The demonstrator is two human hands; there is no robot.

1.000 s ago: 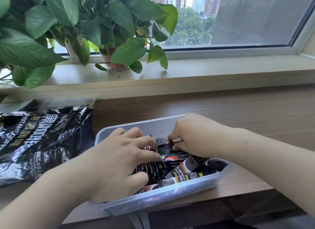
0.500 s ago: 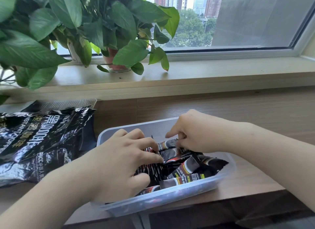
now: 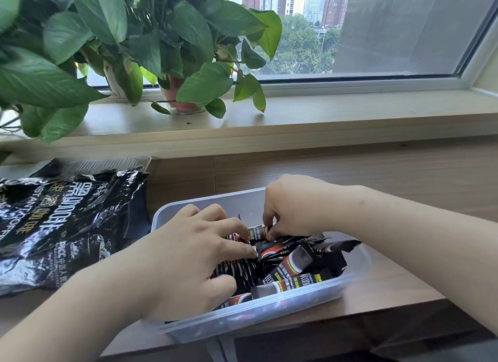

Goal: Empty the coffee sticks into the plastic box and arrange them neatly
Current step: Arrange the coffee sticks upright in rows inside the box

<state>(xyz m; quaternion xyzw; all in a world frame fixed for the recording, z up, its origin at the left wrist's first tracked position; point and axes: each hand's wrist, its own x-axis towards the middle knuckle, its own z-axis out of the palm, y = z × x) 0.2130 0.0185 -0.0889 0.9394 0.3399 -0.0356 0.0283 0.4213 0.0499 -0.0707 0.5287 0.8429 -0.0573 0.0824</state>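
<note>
A clear plastic box (image 3: 269, 314) sits at the near edge of the wooden desk. Inside it lie several black coffee sticks (image 3: 293, 264) in a loose pile, some crossing each other. My left hand (image 3: 188, 259) lies on the left part of the pile, fingers spread over a bundle of sticks that it hides. My right hand (image 3: 293, 205) reaches into the back of the box and pinches the end of one stick (image 3: 257, 232) between thumb and fingers. The black coffee bag (image 3: 62, 227) lies flat to the left of the box.
A potted plant (image 3: 177, 65) with big leaves stands on the windowsill (image 3: 350, 113) behind the desk and hangs over its left part. Bare desk surface (image 3: 404, 173) lies to the right of the box. The desk's front edge runs just under the box.
My right hand has shifted slightly back and left inside the box, now pinching a stick's end. My left hand has stayed on the pile. The camera view has tilted a little.
</note>
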